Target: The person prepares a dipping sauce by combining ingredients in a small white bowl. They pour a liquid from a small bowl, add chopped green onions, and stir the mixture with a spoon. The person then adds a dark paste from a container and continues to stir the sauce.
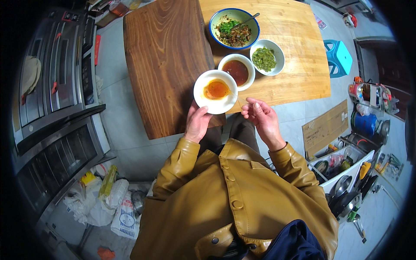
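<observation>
My left hand point(198, 123) grips a small white bowl point(216, 108) by its near rim, thumb on top. In the bowl lies a shallow pool of orange-red oil or sauce point(217, 89). My right hand point(261, 118) pinches a thin, see-through utensil point(240, 99), likely a spoon, that reaches over the bowl's right rim; its tip is hard to make out. Just beyond, a white bowl of brown-red sauce point(235, 72) partly sits behind the held bowl. To its right stands a white bowl of chopped green vegetable point(265, 59).
A blue-rimmed bowl point(212, 30) of chopped filling and greens, with a metal spoon point(248, 20), stands farther back. A dark wooden board point(162, 65) lies left on the light wooden tabletop point(299, 48). Ovens point(55, 71) line the left; a turquoise stool point(341, 58) and racks of pans point(344, 198) stand right.
</observation>
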Motion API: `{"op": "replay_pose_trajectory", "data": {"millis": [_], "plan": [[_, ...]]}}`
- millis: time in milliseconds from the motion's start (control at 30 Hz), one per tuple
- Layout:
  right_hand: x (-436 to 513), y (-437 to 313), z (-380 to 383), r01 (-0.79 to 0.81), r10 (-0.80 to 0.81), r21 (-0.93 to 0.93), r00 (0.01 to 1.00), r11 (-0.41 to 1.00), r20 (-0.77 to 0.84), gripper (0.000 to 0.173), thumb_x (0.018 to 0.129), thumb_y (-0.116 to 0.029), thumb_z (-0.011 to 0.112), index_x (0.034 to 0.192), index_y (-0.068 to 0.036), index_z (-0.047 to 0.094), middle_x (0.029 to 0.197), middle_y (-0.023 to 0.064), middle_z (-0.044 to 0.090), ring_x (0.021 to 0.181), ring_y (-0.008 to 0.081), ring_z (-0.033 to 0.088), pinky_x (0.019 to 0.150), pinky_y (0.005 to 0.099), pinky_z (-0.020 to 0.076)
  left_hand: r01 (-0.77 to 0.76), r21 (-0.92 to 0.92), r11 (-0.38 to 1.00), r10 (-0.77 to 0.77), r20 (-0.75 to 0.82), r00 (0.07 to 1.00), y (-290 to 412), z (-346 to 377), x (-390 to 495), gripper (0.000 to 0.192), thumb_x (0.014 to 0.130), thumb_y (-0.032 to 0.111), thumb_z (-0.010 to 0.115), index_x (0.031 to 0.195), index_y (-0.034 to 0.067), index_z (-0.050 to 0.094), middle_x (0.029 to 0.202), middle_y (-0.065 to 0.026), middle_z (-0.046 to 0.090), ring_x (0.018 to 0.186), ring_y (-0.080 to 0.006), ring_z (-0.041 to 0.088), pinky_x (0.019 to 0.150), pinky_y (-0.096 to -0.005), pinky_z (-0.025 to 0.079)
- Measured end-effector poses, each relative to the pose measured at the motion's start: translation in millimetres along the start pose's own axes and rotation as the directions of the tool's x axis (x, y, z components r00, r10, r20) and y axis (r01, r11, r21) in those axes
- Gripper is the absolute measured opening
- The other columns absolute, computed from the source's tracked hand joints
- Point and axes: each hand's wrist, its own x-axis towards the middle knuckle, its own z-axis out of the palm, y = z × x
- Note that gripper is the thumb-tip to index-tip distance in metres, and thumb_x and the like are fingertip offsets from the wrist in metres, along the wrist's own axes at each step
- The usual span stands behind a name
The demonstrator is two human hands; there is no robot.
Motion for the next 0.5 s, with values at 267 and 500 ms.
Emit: {"op": "replay_pose_trajectory", "data": {"millis": [267,500], "plan": [[-11.3,-15.0,1.7,0.666,-0.378,-0.697,0.738,0.268,0.559,0.028,0.092,-0.008,0.060,0.120,-0.004,0.060,0.100,0.0099,0.067,0.087,0.0184,0.065,0.078,0.0307,0.0518,0.004,-0.028,1.000,-0.003,0.015,1.000,0.2,2.8,0.1,0.062,0.083,0.009,0.058,0.140,0.004,0.035,0.137,-0.0122,0.046,0.130,-0.0272,0.042,0.111,-0.0482,0.032],[-7.0,-14.3,0.7,0.222,-0.201,-0.197,0.972,0.955,0.123,0.028,0.100,-0.016,0.051,0.118,0.004,0.058,0.102,0.0107,0.066,0.086,0.0164,0.063,0.079,0.0302,0.0525,0.008,-0.024,1.000,-0.008,0.004,1.000,-0.6,-1.5,1.7,0.060,0.083,0.008,0.058,0.139,0.003,0.036,0.136,-0.0125,0.046,0.129,-0.0276,0.043,0.111,-0.0470,0.033]]}}
